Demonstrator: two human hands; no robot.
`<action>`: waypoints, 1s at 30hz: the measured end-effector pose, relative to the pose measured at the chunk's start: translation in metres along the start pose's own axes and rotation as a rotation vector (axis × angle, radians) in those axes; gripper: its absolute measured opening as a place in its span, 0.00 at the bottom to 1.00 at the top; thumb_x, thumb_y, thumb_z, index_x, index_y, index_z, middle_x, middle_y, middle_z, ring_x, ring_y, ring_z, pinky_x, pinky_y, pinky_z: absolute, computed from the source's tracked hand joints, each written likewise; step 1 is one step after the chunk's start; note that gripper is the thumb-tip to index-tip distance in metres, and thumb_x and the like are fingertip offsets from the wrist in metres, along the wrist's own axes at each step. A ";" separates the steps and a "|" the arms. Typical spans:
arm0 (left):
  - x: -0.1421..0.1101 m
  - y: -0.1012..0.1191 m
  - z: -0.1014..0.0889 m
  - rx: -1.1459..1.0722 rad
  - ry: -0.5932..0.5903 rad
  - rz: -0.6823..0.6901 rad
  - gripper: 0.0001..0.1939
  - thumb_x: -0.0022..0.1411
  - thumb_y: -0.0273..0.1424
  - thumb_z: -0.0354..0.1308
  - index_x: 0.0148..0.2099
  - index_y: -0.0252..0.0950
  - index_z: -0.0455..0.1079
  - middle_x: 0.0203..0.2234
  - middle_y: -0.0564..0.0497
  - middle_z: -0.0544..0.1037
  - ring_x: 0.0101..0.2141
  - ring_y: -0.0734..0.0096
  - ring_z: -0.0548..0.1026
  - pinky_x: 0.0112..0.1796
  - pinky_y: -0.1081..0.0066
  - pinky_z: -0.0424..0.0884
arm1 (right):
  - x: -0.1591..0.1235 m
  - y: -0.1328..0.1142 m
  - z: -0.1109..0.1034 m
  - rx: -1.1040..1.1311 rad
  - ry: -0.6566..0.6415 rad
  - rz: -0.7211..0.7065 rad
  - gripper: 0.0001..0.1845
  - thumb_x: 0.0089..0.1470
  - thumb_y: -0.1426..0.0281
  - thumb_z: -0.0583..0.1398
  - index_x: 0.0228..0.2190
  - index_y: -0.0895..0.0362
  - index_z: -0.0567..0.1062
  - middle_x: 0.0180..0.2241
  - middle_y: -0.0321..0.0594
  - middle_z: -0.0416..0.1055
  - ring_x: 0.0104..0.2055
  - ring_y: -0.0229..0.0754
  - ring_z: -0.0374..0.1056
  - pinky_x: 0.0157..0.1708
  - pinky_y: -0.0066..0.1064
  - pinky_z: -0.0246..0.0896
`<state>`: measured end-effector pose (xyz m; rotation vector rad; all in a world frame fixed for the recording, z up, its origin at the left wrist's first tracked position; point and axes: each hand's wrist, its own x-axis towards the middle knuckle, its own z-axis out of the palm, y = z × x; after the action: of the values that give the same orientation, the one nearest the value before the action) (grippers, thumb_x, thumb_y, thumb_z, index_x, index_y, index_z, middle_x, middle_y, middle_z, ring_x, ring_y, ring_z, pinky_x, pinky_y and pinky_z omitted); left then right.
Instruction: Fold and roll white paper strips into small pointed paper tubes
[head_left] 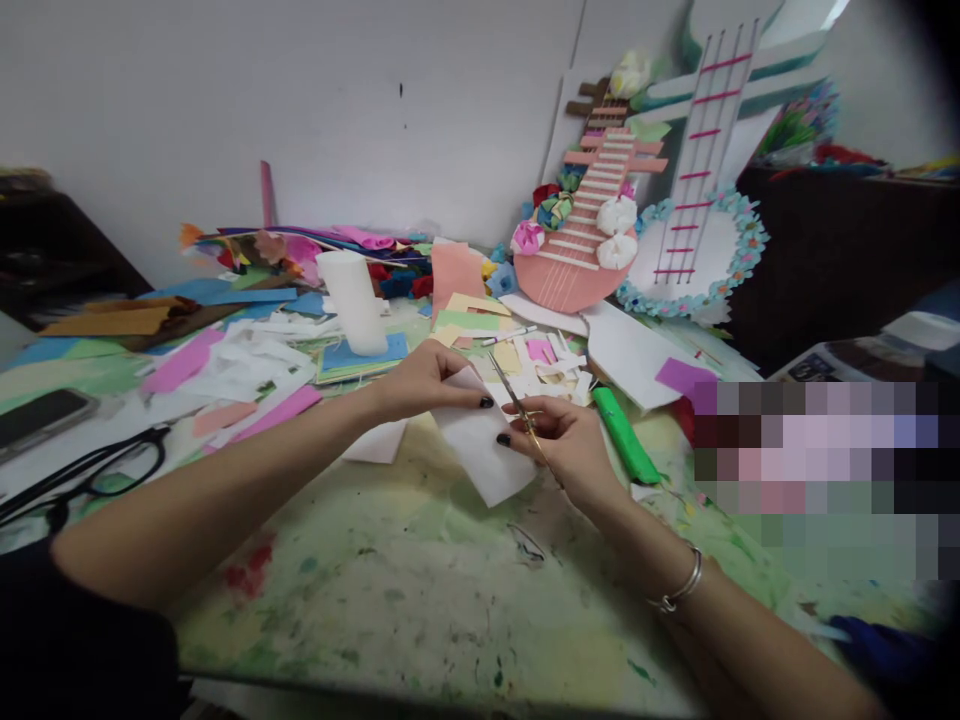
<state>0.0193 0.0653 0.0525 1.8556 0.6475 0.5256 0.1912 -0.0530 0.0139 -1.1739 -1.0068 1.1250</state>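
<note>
My left hand [442, 380] is closed on a sheet of white paper [487, 460], pinching its upper part with the thumb on top. In my right hand [566, 445] is a pair of scissors [527, 418], their slim blades pointing up and away beside the paper's right edge. My right thumb lies against the paper near that edge. Whether the blades touch the paper, I cannot tell. Another piece of white paper [377, 442] lies on the table just left of the held sheet. A bright green packet [625, 436] rests right of my right hand.
Paint stains mark the table [420, 600]. Paper scraps [540, 365] lie beyond my hands, near a white roll [352, 300]. Black-framed glasses [124, 465] and a phone [45, 420] are at left. Two paper-decorated instrument shapes, one pink [577, 265], lean at the back right.
</note>
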 end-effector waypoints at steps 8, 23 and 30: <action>-0.003 -0.007 0.021 -0.638 0.172 -0.001 0.17 0.44 0.40 0.71 0.32 0.32 0.77 0.26 0.49 0.79 0.24 0.72 0.75 0.25 0.75 0.69 | 0.002 0.006 -0.001 0.108 0.024 -0.018 0.19 0.34 0.67 0.73 0.30 0.60 0.76 0.18 0.31 0.71 0.15 0.26 0.55 0.15 0.20 0.46; -0.006 -0.014 0.044 -1.053 0.429 -0.109 0.17 0.46 0.22 0.69 0.41 0.30 0.75 0.32 0.48 0.81 0.32 0.68 0.77 0.39 0.69 0.74 | -0.002 0.013 -0.003 0.142 -0.199 -0.029 0.24 0.49 0.49 0.64 0.31 0.59 0.72 0.19 0.36 0.73 0.13 0.29 0.58 0.12 0.21 0.49; -0.001 -0.015 0.024 -1.173 0.522 -0.201 0.18 0.53 0.21 0.61 0.48 0.31 0.74 0.35 0.47 0.82 0.33 0.67 0.80 0.39 0.69 0.77 | -0.011 0.016 0.002 0.254 -0.509 0.219 0.37 0.44 0.38 0.59 0.34 0.61 0.76 0.33 0.50 0.80 0.28 0.42 0.77 0.27 0.28 0.71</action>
<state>0.0311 0.0525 0.0304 0.5409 0.6349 0.9926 0.1854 -0.0633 -0.0018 -0.8207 -1.0883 1.7285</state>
